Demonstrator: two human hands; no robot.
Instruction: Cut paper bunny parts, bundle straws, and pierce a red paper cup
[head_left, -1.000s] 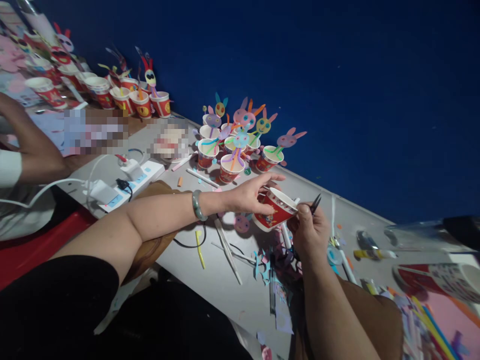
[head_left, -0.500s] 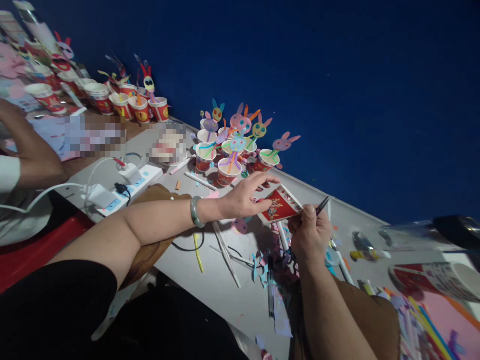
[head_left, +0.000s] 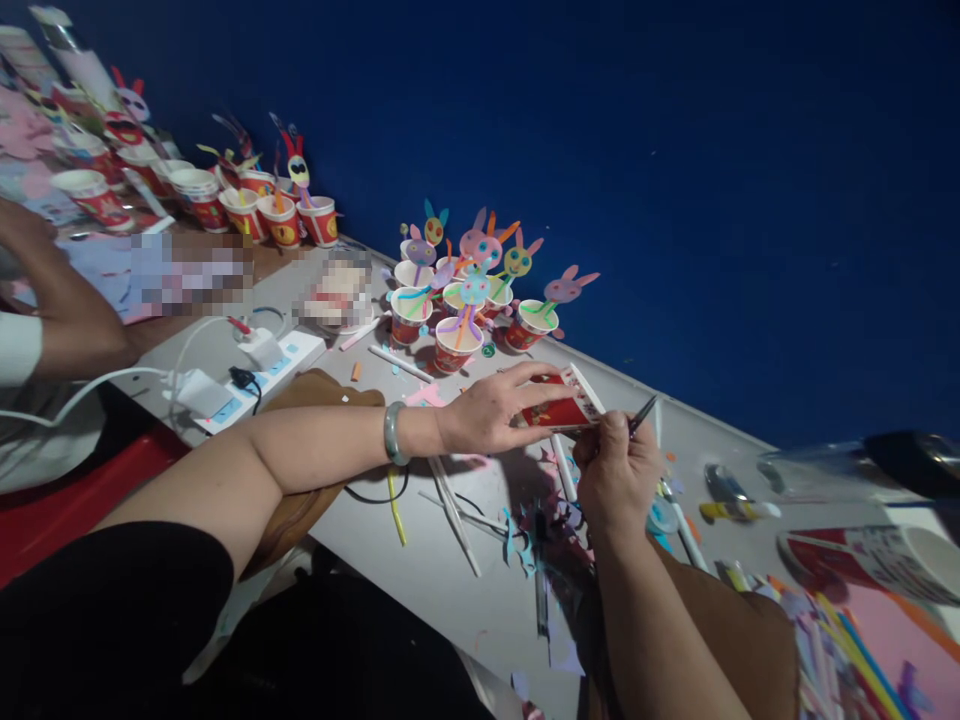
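Note:
A red paper cup (head_left: 559, 412) with a white printed edge lies on its side between my two hands, above the table. My left hand (head_left: 491, 412), with a green bangle at the wrist, has its fingers laid over the cup and its thumb along the near side. My right hand (head_left: 619, 465) is closed at the cup's right end, thumb on top. Dark, pointed scissors (head_left: 643, 415) stick out of that fist, tips up and to the right; their handles are mostly hidden. Below my hands lie coloured paper scraps (head_left: 517, 540).
Red cups with paper rabbit heads (head_left: 457, 345) stand along the blue wall. A power strip (head_left: 289, 360) with chargers lies left, near another person's arm (head_left: 67, 290). White sticks (head_left: 454, 515) cross the table; another cup (head_left: 862, 560) lies at the right.
My left hand has moved down and closed over the cup, its fingers now covering more of it. The cup has tilted. My right hand has shifted slightly left.

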